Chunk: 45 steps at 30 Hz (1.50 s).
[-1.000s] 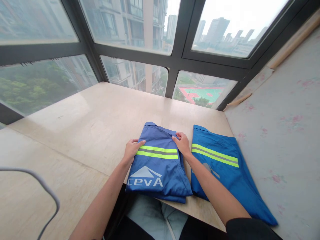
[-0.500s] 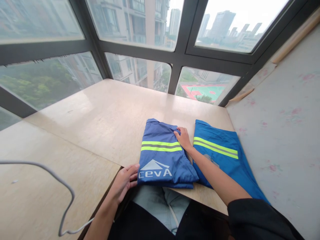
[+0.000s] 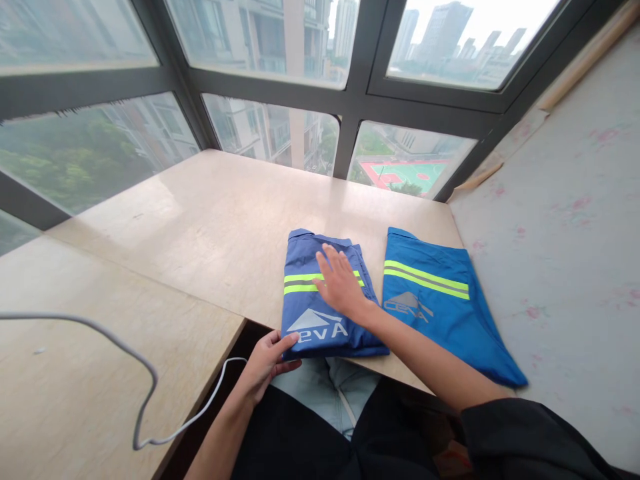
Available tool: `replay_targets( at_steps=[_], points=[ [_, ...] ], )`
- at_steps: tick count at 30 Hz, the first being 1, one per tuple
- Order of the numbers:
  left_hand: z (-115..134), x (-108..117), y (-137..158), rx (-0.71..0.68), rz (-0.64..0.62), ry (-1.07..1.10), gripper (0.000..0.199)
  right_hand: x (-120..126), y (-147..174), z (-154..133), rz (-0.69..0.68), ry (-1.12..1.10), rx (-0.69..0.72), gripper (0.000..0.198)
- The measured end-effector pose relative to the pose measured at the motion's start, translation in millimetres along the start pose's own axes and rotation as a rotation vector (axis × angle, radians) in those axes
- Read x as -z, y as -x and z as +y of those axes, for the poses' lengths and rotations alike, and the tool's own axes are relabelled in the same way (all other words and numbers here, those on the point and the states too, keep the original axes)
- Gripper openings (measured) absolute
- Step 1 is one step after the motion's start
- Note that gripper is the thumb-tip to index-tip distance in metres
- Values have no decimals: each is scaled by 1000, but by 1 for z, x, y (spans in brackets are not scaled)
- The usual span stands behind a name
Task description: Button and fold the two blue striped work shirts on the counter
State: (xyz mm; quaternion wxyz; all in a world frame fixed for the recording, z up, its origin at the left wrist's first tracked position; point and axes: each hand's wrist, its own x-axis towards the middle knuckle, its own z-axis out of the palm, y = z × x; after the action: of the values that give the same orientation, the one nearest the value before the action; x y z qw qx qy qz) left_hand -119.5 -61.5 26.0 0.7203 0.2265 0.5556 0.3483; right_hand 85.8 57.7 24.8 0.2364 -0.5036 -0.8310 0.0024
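Note:
A folded purple-blue work garment [image 3: 300, 307] lies at the front edge of the table, with yellow-green reflective stripes and a pale CEVA logo. My left hand [image 3: 267, 363] pinches its front left corner, thumb on top and fingers underneath. My right hand [image 3: 343, 283] is open over the upper middle of the garment, fingers stretched out and across the stripes; whether the whole palm touches the cloth I cannot tell. To the right lies a second folded garment [image 3: 433, 320], brighter blue, with similar stripes and a grey CEVA logo.
The pale tabletop [image 3: 200, 220] runs back to grey-framed windows [image 3: 270, 100]. A white cable [image 3: 150, 373] loops over the left part and down past the edge. A gap opens at the front left. The papered wall [image 3: 560, 267] bounds the right side.
My right hand has moved left from the garment's right edge onto its middle, fingers now spread. My left hand has shifted right, its thumb now over the corner. The view has tilted slightly.

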Motion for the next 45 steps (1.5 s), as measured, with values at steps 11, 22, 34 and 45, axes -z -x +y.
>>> replay_targets(
  at_steps=[11,22,34,45],
  points=[
    [-23,6,-5,-36,35,-24,54,-26,50,-18,-200,-116,47,61],
    [-18,-15,0,30,-64,150,34,-22,47,-12,-237,-361,-16,57],
    [11,-24,-4,152,-80,220,26,56,100,-63,-150,-1560,-476,50],
    [52,-46,2,139,39,283,9,57,138,-47,-62,-2016,-891,92]
  ],
)
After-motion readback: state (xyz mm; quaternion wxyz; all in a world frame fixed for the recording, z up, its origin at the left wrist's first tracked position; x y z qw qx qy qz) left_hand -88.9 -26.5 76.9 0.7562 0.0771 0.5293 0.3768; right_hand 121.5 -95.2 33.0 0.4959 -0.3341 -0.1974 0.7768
